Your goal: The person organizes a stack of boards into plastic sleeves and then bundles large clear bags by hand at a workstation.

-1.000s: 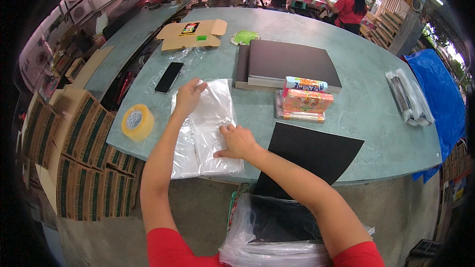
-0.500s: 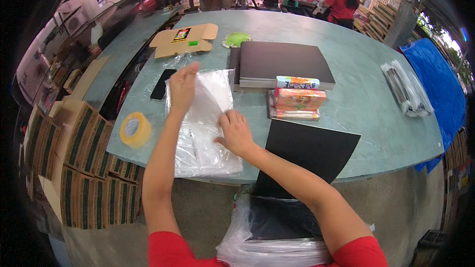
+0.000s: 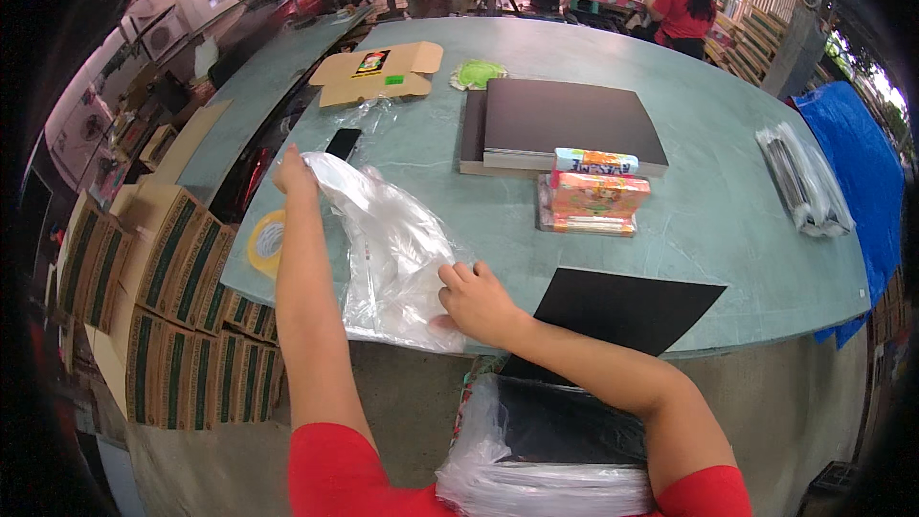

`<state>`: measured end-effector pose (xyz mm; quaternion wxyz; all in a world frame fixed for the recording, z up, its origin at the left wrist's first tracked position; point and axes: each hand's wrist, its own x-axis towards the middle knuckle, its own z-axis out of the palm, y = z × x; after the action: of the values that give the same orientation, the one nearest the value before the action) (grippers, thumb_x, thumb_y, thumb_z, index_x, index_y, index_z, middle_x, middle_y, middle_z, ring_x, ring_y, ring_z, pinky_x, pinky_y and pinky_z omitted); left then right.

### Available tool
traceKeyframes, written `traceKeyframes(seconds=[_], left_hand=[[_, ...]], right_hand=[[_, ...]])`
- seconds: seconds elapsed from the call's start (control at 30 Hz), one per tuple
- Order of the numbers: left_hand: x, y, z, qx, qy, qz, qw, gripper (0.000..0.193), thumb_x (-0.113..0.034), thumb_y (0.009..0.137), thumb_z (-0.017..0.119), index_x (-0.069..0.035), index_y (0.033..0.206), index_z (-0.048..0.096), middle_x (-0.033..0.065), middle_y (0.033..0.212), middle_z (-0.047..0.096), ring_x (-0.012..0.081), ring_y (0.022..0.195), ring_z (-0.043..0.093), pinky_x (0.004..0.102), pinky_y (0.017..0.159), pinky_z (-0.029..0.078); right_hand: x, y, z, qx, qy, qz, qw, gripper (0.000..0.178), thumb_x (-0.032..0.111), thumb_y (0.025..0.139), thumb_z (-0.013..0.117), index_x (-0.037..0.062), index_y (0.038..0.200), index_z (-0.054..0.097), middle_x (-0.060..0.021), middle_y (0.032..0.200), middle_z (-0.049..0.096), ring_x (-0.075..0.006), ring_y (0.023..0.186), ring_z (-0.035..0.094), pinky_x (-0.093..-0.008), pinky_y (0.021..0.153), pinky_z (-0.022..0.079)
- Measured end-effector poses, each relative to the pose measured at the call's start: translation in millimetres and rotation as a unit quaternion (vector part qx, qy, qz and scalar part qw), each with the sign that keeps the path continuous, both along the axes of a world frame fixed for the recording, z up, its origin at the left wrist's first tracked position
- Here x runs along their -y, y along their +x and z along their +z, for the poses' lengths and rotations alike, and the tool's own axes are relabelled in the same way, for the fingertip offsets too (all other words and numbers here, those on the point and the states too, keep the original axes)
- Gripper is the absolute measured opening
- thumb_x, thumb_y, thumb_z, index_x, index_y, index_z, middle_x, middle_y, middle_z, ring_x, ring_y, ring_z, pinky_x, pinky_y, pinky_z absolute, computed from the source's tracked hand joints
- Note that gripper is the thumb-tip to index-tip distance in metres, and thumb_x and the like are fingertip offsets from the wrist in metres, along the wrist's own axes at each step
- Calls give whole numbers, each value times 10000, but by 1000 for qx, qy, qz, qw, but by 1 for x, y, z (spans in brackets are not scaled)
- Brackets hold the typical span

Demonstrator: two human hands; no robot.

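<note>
A clear plastic bag (image 3: 388,263) lies at the table's front left, its far part lifted and pulled into a slanting fold. At its far left corner my left hand (image 3: 294,172) is closed on the plastic. My right hand (image 3: 481,306), fingers curled and thumb over the film, grips the bag's right side near the front edge. Beside that forearm a black sheet (image 3: 627,311) leans over the table edge. Below it, in front of my body, is a stack of clear plastic bags (image 3: 546,488) with a black panel (image 3: 565,421) showing in the top one. The right forearm covers part of both.
A yellow tape roll (image 3: 265,244), partly behind my left forearm, and a black phone (image 3: 343,143) lie left. Beyond are a flattened carton (image 3: 369,86), dark boards (image 3: 574,120), small wrapped packs (image 3: 600,196) and a bagged bundle (image 3: 804,182). Stacked cartons (image 3: 177,258) stand left; a person (image 3: 684,10) works behind.
My left hand has swung left and slightly toward me, drawing the bag's far corner along. My right hand has come a little nearer the front edge. The view has shifted slightly.
</note>
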<state>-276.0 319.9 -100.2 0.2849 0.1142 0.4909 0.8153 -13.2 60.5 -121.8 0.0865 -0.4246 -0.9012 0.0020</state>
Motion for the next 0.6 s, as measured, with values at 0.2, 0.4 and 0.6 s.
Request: traceKeyframes(seconds=[0.2,0.4,0.6], left_hand=[[31,69,31,-92,67,-91,989,229,-187,714,658,-8,723,515,-6,554,433,84,418,356,251,364,286],[153,189,22,-517,212,-313,768,176,-161,695,636,-58,605,526,48,560,544,133,486,505,266,453,390],[260,223,59,-669,312,-466,487,105,-193,708,599,-98,668,580,73,666,576,217,599,571,318,512,436]], right_hand=[[20,-14,-24,-42,0,-44,998,779,553,653,544,83,1239,340,-236,1143,375,-377,1072,369,-485,797,347],[18,-34,-37,1,-69,-39,997,781,428,610,633,103,1253,331,-258,1257,266,-450,1147,271,-544,872,298],[3,-23,-90,-111,2,56,992,696,361,581,644,105,1183,410,-195,1162,397,-385,1028,415,-508,807,376]])
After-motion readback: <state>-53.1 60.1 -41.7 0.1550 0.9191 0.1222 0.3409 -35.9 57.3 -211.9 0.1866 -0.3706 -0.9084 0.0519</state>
